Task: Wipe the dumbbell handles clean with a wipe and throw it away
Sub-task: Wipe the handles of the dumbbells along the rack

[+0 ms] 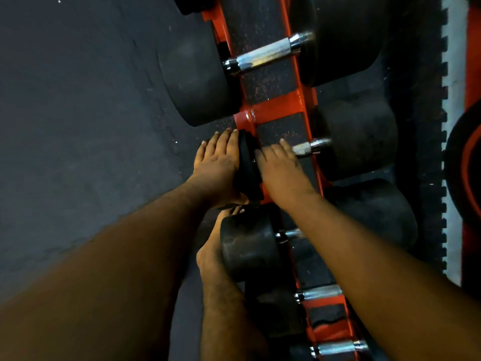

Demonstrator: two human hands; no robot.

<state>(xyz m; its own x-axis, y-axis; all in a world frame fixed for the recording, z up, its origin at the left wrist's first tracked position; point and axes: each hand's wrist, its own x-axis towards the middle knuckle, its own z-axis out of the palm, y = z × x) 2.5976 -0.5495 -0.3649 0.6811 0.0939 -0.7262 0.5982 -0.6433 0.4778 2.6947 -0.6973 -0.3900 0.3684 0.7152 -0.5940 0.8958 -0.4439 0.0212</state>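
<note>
A dumbbell lies across the orange rack (276,105), its knurled steel handle (308,148) showing only at the far end. My right hand (279,166) lies over the handle, fingers curled round it. My left hand (217,162) presses with straight fingers against the side of the dumbbell's near black head (248,165). Its far head (361,142) sits beyond the rack's right rail. No wipe is visible; whatever is under my right palm is hidden.
A larger dumbbell (268,54) lies farther up the rack, and a smaller one (250,246) sits nearer, with more handles (320,293) below. My bare foot (210,254) stands on the dark rubber floor (78,126) beside the rack. A black and orange plate (466,162) is at the right edge.
</note>
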